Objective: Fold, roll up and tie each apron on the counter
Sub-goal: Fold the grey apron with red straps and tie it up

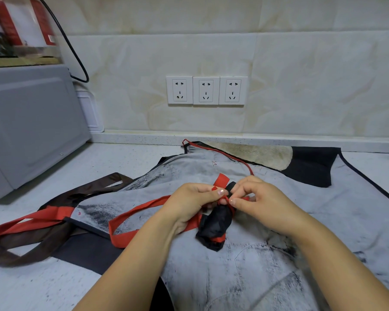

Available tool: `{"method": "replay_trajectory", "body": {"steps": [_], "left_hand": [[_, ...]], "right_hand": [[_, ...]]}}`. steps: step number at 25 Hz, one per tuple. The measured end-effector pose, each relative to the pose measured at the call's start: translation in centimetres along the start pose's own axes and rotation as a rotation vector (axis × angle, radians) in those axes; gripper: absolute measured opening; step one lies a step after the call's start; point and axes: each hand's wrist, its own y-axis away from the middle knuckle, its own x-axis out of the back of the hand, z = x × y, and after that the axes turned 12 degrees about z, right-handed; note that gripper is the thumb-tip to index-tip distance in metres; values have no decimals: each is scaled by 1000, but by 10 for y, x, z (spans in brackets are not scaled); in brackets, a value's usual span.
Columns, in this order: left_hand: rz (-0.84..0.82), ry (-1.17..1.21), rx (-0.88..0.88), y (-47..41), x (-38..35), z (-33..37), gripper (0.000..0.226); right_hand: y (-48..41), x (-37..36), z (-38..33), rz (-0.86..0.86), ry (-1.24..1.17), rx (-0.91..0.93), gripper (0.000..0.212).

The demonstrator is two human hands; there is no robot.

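A small black rolled apron (216,223) bound with a red strap (130,218) was held just above a grey, black-smudged apron (245,265) spread over the white speckled surface (21,286). The strap was pinched at the roll's top by the left hand (195,198) and the right hand (256,196). Brown straps (32,248) were seen left, a grey microwave (29,129) beyond.
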Motion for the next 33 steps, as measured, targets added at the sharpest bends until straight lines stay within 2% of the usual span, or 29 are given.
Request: {"method": "replay_trajectory", "body": {"steps": [2, 6, 9, 12, 16, 21, 23, 28, 33], "left_hand": [[-4, 30, 22, -1, 1, 0, 5], [29, -78, -29, 0, 1, 0, 16], [40, -146, -133, 2, -2, 1, 20], [100, -265, -276, 3, -6, 3, 26], [247, -426, -401, 3, -12, 0, 31], [427, -936, -645, 8, -19, 2, 20], [420, -922, -637, 6, -17, 1, 19], [402, -799, -606, -4, -10, -4, 8], [385, -715, -624, -6, -6, -7, 14]], "right_hand": [[0, -1, 2, -25, -31, -3, 12], [0, -1, 4, -63, 2, -9, 11], [-1, -5, 1, 47, 9, 20, 14], [-4, -13, 1, 26, 167, 156, 38], [-5, -13, 0, 2, 317, 180, 34], [-8, -18, -5, 44, 402, 173, 21], [-7, -18, -2, 47, 350, 133, 19], [-6, -16, 3, 185, 4, -41, 14], [-12, -19, 5, 54, 67, -25, 20]]}}
